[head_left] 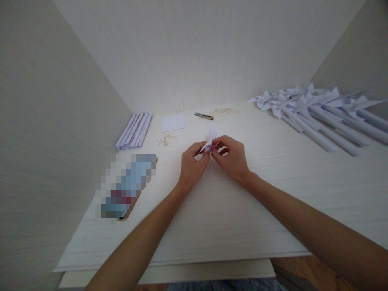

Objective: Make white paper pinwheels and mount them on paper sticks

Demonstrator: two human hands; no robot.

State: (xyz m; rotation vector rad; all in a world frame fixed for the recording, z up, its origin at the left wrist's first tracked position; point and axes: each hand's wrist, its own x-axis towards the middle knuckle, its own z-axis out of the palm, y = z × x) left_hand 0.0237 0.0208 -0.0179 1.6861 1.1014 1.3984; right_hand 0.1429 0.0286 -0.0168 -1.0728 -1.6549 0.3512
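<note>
A small folded piece of white paper (pixel 210 139) is held above the middle of the white table (pixel 273 194), pinched between the fingertips of the left hand (pixel 193 161) and the right hand (pixel 232 157); the fingers of both hands are closed narrowly on it, and one pointed flap stands up above them. Because the paper is thin and is gripped only at its lower part, it can be torn or creased in a wrong place if the two hands are pulled apart too strongly. The fold can also be lost if one grip is loosened. Small pins or fasteners (pixel 165 140) are scattered just left of the hands, and they can be swept off by a forearm. A box cutter (pixel 203 116) lies farther back, near a white paper sheet (pixel 173 122). The finished paper pinwheels (pixel 315 113) at the right and the rolled paper sticks (pixel 135 131) at the left lie well apart from the hands, so little danger is judged for them.
</note>
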